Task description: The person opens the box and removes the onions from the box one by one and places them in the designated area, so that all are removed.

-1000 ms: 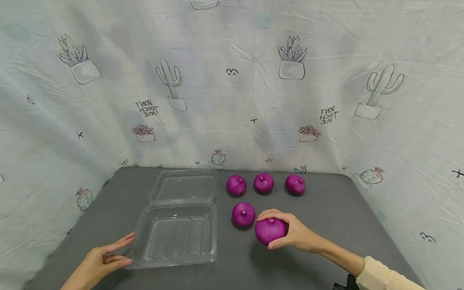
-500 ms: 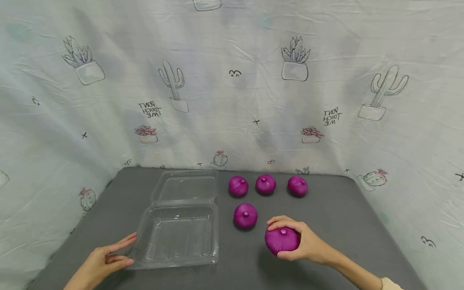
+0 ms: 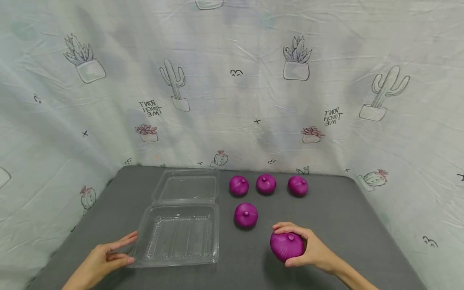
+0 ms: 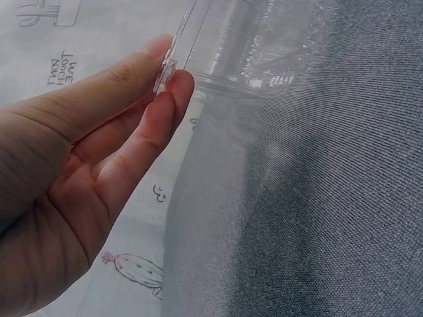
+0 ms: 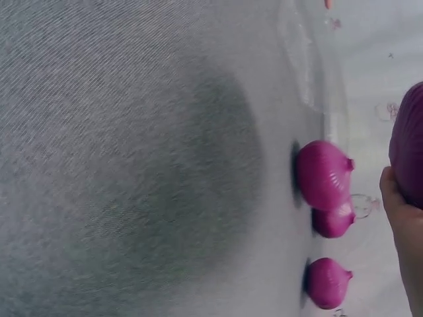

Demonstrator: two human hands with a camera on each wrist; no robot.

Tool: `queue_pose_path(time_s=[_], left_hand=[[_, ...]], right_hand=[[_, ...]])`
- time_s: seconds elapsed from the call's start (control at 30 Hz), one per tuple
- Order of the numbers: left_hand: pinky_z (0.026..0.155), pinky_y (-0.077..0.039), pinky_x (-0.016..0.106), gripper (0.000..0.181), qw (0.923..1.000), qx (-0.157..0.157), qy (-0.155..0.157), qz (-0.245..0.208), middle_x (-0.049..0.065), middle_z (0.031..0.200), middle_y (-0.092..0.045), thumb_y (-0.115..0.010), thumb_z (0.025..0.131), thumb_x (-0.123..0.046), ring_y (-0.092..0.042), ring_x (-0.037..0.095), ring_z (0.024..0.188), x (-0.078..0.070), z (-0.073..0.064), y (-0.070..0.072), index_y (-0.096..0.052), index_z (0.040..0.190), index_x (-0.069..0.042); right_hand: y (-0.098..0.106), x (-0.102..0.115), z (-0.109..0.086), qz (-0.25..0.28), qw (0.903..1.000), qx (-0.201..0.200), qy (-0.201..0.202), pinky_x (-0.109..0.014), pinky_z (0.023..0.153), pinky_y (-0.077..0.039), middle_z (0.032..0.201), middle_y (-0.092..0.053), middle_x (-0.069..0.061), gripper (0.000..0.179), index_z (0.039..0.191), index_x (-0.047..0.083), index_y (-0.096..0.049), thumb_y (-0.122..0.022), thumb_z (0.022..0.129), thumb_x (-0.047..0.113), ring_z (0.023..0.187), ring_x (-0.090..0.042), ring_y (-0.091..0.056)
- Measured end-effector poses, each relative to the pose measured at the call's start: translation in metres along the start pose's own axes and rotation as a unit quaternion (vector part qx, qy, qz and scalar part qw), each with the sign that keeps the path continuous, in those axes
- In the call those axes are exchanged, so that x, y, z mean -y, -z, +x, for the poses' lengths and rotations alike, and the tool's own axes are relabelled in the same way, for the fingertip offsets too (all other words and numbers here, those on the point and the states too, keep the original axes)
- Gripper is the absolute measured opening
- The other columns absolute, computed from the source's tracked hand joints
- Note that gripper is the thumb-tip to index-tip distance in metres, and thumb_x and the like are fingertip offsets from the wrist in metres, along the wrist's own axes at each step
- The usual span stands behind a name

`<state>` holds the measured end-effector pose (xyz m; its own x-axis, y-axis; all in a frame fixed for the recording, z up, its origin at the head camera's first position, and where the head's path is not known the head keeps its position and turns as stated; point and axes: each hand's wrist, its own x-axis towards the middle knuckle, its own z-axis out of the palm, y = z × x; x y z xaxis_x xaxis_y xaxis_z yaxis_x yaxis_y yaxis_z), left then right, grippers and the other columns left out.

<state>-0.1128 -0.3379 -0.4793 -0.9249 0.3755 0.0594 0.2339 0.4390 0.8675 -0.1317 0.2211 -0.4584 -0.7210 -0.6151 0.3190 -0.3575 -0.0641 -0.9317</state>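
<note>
My right hand point(image 3: 308, 247) grips a purple onion point(image 3: 287, 246) above the front right of the table, its shadow falling on the cloth below. In the right wrist view this onion point(image 5: 411, 148) shows only in part at the right edge. My left hand point(image 3: 99, 259) pinches the left rim of a clear plastic clamshell box point(image 3: 177, 237); the left wrist view shows the rim point(image 4: 170, 66) between thumb and fingers. The box lies with its lid point(image 3: 188, 187) folded back, away from me. Nearest my right hand on the table is another purple onion point(image 3: 246, 215).
Three more purple onions, a left one point(image 3: 239, 186), a middle one point(image 3: 266, 184) and a right one point(image 3: 298, 186), stand in a row at the back. A grey cloth covers the table point(image 3: 333, 217). A printed curtain point(image 3: 232, 96) closes off the back and sides.
My right hand has moved right and toward me with the onion, away from the onion on the table. My left hand has stayed at the box's rim.
</note>
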Motion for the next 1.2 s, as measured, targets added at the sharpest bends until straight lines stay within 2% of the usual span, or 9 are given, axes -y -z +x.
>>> queue_pose_path(time_s=[0.2, 0.37, 0.57, 0.63, 0.77, 0.87, 1.0, 1.13, 1.2], left_hand=[[0.072, -0.055, 0.023, 0.056, 0.9999, -0.002, 0.014, 0.002, -0.037, 0.131, -0.038, -0.068, 0.089, -0.014, -0.068, 0.008, 0.092, 0.000, 0.001, 0.000, -0.048, 0.140, -0.004], [0.071, -0.055, 0.023, 0.057, 0.9999, -0.001, 0.013, -0.003, -0.038, 0.128, -0.040, -0.068, 0.089, -0.014, -0.069, 0.008, 0.090, 0.000, 0.001, 0.000, -0.047, 0.139, 0.001], [0.070, -0.055, 0.023, 0.054, 0.9997, -0.002, -0.019, -0.014, -0.039, 0.129, -0.039, -0.068, 0.088, -0.008, -0.069, 0.008, 0.089, 0.003, -0.001, -0.001, -0.052, 0.139, -0.013], [0.070, -0.055, 0.023, 0.055, 0.9998, -0.002, -0.018, -0.012, -0.040, 0.129, -0.037, -0.068, 0.088, -0.007, -0.068, 0.007, 0.089, 0.003, -0.001, -0.001, -0.052, 0.139, -0.016], [0.071, -0.055, 0.023, 0.055, 1.0000, 0.000, -0.002, -0.007, -0.041, 0.128, -0.035, -0.067, 0.089, -0.011, -0.068, 0.007, 0.091, 0.002, 0.000, -0.001, -0.049, 0.141, -0.009], [0.072, -0.055, 0.024, 0.056, 1.0000, 0.001, 0.003, -0.002, -0.042, 0.129, -0.035, -0.067, 0.089, -0.012, -0.068, 0.009, 0.092, 0.001, 0.000, -0.001, -0.046, 0.139, 0.003], [0.072, -0.055, 0.024, 0.058, 1.0000, -0.002, 0.008, 0.002, -0.044, 0.127, -0.034, -0.067, 0.090, -0.012, -0.068, 0.009, 0.092, 0.000, 0.000, -0.002, -0.043, 0.137, 0.011], [0.073, -0.055, 0.023, 0.058, 1.0000, -0.001, 0.009, -0.002, -0.044, 0.127, -0.034, -0.067, 0.090, -0.013, -0.068, 0.008, 0.093, 0.000, -0.001, -0.002, -0.042, 0.138, 0.011], [0.073, -0.055, 0.023, 0.057, 1.0000, -0.001, 0.006, -0.006, -0.041, 0.129, -0.036, -0.066, 0.090, -0.012, -0.068, 0.009, 0.093, 0.000, -0.001, -0.002, -0.044, 0.139, 0.006]], right_hand=[[0.003, -0.012, -0.002, 0.030, 0.9992, 0.025, 0.009, -0.034, 0.089, -0.051, 0.137, -0.049, -0.012, 0.057, 0.127, 0.001, -0.055, -0.071, 0.074, -0.012, 0.127, -0.016, -0.045], [0.007, -0.025, 0.000, 0.031, 0.9995, 0.009, -0.007, -0.031, 0.091, -0.050, 0.137, -0.050, -0.008, 0.059, 0.126, 0.000, -0.056, -0.073, 0.071, -0.014, 0.127, -0.013, -0.045], [0.016, -0.039, 0.006, -0.003, 0.9998, -0.001, -0.018, -0.030, 0.089, -0.050, 0.135, -0.052, -0.011, 0.060, 0.125, -0.002, -0.057, -0.076, 0.069, -0.014, 0.126, -0.011, -0.046], [0.021, -0.042, 0.009, -0.014, 0.9995, -0.004, -0.029, -0.030, 0.089, -0.051, 0.135, -0.051, -0.013, 0.058, 0.124, 0.000, -0.058, -0.077, 0.070, -0.012, 0.125, -0.010, -0.047], [0.032, -0.045, 0.013, -0.026, 0.9986, -0.007, -0.045, -0.030, 0.088, -0.051, 0.135, -0.046, -0.025, 0.057, 0.124, -0.001, -0.058, -0.077, 0.071, -0.010, 0.125, -0.009, -0.047], [0.040, -0.047, 0.018, -0.030, 0.9982, -0.006, -0.051, -0.031, 0.087, -0.051, 0.135, -0.043, -0.032, 0.057, 0.125, -0.001, -0.058, -0.077, 0.072, -0.010, 0.124, -0.009, -0.047], [0.049, -0.050, 0.028, -0.035, 0.9972, -0.006, -0.066, -0.031, 0.088, -0.051, 0.136, -0.042, -0.031, 0.056, 0.125, -0.001, -0.058, -0.077, 0.073, -0.009, 0.124, -0.008, -0.047], [0.055, -0.054, 0.037, -0.039, 0.9960, 0.000, -0.080, -0.031, 0.088, -0.051, 0.138, -0.045, -0.026, 0.056, 0.125, -0.001, -0.058, -0.078, 0.074, -0.005, 0.125, -0.006, -0.046], [0.058, -0.057, 0.041, -0.038, 0.9956, 0.003, -0.086, -0.031, 0.089, -0.050, 0.138, -0.044, -0.027, 0.056, 0.126, -0.001, -0.057, -0.078, 0.074, -0.004, 0.125, -0.005, -0.046]])
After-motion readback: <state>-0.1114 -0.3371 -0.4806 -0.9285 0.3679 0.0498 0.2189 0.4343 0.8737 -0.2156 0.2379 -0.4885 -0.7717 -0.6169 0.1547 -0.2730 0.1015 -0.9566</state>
